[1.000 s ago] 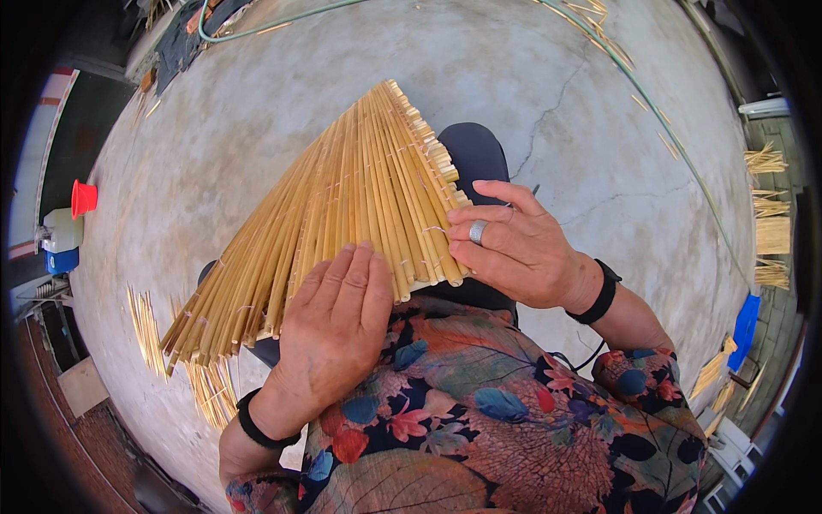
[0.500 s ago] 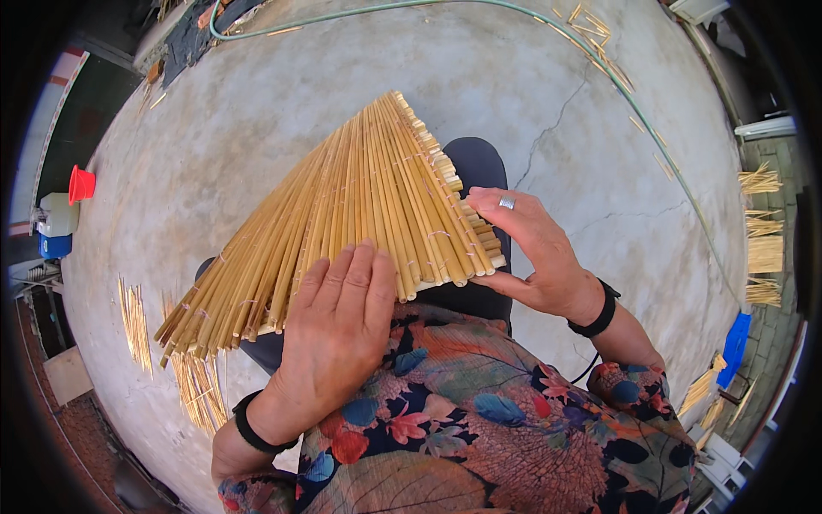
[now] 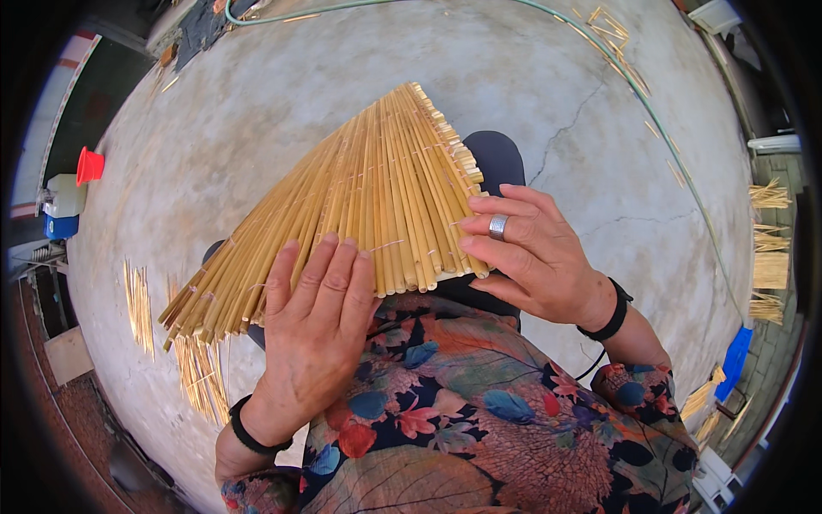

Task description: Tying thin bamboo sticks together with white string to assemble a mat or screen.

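I see a straw mat [image 3: 360, 197] fanned across the lap: left hand [image 3: 312, 330] flat on it, grip released; right hand [image 3: 535, 257] pinching its edge. Light, stiff, brittle; hold near stitching

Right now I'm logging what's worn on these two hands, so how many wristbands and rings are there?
Black wristbands: 2, one on the left hand wrist, one on the right hand wrist
Silver rings: 1, on the right hand
Total: 3
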Demonstrator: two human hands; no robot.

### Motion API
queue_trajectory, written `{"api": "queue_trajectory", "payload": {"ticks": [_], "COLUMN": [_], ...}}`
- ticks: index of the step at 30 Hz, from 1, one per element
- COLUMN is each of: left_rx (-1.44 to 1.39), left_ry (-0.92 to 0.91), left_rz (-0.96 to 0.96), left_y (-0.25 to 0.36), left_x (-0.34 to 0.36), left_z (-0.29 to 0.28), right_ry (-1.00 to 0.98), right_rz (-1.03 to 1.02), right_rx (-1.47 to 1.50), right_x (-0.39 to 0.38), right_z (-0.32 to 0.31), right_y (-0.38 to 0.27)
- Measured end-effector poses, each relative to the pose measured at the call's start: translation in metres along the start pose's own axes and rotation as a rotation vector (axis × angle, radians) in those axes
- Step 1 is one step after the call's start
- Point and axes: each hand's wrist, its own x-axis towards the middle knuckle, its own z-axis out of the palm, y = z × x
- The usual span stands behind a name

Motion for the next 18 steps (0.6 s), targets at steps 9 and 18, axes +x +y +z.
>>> {"api": "queue_trajectory", "payload": {"ticks": [9,18], "left_rx": [-0.018,-0.083], "left_ry": [-0.003,0.083], "left_rz": [0.086,0.169], "left_y": [-0.001,-0.005], "left_x": [0.009,0.018], "left_z": [0.011,0.016], "right_ry": [0.095,0.171], "right_rz": [0.076,0.245], "right_rx": [0.092,0.099], "right_x": [-0.005,-0.02], "right_z": [0.0,0.008], "right_y": [0.003,0.005]}}
